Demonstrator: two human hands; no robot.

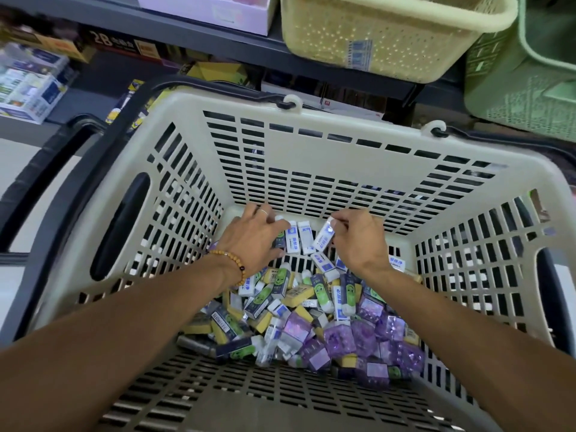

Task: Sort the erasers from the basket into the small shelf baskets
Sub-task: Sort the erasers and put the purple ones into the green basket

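Both hands are down inside the big cream basket [311, 145], working at the far end of the pile of erasers [299, 316]. The left hand [252, 236] lies spread, palm down, with its fingers curled over a small row of white-and-blue erasers [294, 240] held side by side; it looks to be gathering them rather than gripping one. Just to its right, the right hand [358, 241] pinches a single white-and-blue eraser [323, 236] between thumb and fingertips, tilted and lifted clear of the heap.

The rest of the erasers lie below and behind both hands, toward the wrists: green-faced ones in the middle, yellow ones under the left forearm, purple ones under the right forearm.

The step in hand appears to be picking out one kind, the white-and-blue, into a handful. Most of the sorting seems to be left, judging by the pile.

Up beyond the hands, past the basket's far rim, a yellow shelf basket [389, 35] and a green shelf basket [526, 76] sit on the shelf. Next, the handful probably has to be closed firmly in the left hand, lifted over the far rim and dropped into the matching basket without letting loose ones slip.
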